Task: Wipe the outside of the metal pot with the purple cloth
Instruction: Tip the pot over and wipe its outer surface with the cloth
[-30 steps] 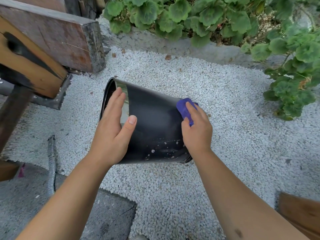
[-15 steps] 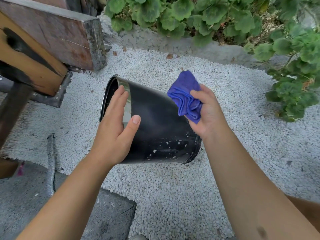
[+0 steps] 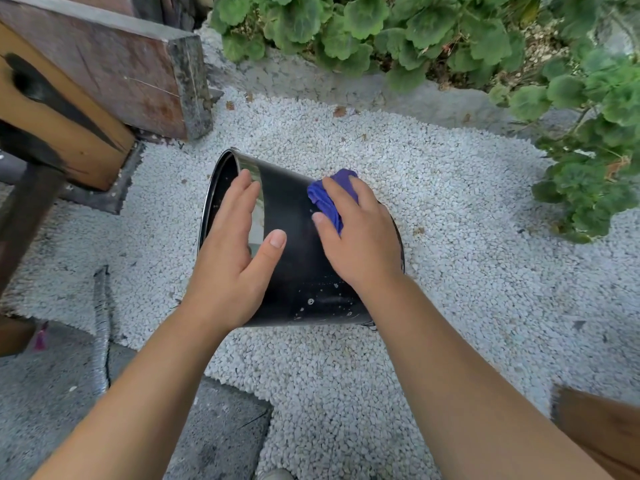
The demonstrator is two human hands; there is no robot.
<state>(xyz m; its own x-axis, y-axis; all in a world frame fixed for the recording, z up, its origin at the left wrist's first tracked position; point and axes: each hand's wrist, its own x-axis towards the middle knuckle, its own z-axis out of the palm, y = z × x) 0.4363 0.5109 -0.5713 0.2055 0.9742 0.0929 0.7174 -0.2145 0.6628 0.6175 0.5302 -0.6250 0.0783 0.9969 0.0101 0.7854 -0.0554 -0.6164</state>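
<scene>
Wiping metal pot (image 3: 294,258), tipped on white gravel (image 3: 450,237): left hand (image 3: 232,258) flat, fingers straight, steadying rim; right hand (image 3: 360,237) curled, pressing bunched purple cloth (image 3: 325,202) on wall. Best: firm overlapping strokes toward speckled base.

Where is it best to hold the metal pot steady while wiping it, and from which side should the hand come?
Probably at the open rim end, from above. The metal pot lies tilted on the gravel, mouth to the left, so the left hand rests flat there, while the right hand presses the purple cloth near the base.
</scene>
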